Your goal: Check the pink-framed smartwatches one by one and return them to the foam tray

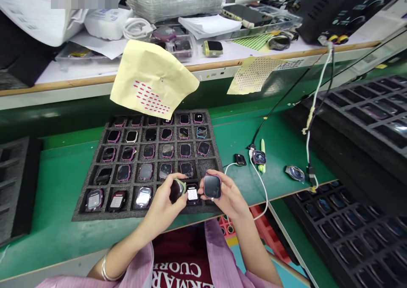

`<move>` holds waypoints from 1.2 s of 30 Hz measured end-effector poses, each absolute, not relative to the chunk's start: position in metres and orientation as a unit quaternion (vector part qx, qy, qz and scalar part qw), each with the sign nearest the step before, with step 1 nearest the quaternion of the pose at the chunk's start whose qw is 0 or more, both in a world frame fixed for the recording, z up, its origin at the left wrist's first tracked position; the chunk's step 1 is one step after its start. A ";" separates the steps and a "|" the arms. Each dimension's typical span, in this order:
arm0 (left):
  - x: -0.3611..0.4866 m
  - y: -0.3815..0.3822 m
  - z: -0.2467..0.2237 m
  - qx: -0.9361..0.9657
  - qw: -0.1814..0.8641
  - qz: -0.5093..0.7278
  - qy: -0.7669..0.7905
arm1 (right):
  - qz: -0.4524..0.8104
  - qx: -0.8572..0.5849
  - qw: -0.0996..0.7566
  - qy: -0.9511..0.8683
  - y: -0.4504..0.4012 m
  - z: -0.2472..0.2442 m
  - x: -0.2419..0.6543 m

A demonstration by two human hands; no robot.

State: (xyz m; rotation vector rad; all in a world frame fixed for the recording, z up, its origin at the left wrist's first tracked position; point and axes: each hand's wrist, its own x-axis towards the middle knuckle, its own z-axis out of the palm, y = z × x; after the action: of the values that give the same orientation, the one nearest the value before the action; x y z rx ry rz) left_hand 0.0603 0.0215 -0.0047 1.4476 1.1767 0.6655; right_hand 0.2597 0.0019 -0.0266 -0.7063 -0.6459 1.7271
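Note:
My left hand (168,201) is closed around a watch body with a greenish case (177,189), over the front rows of the tray. In my right hand (227,195) is a purple-framed smartwatch body (212,186), its dark screen facing up. Below them lies a grey foam tray (84,214) with several strapless watch bodies in its compartments. Between my hands, a watch with a lit white screen (192,193) sits in the front row. Further left in that row are other lit watches, one of them a bright-screened watch (143,197).
Right of the tray, a watch on a cable (259,157), a small black charger (240,159) and a wrapped watch (294,173) lie on the green bench. Stacked foam trays (349,106) stand at the right. A yellow sticker sheet (152,78) hangs from the shelf above.

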 end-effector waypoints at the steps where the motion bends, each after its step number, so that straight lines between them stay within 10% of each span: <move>1: 0.061 0.021 -0.005 0.622 0.533 0.281 0.501 | 0.735 -0.294 0.548 -0.271 0.001 -0.026 0.259; 36: 0.059 0.016 -0.010 0.634 0.526 0.300 0.481 | 0.692 -0.326 0.581 -0.277 -0.004 -0.021 0.260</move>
State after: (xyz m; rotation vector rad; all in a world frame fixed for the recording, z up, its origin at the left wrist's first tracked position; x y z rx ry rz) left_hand 0.0589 0.0158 -0.0099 1.5171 1.1502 0.7184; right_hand 0.2600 -0.0043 -0.0206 -0.7622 -0.6464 1.6167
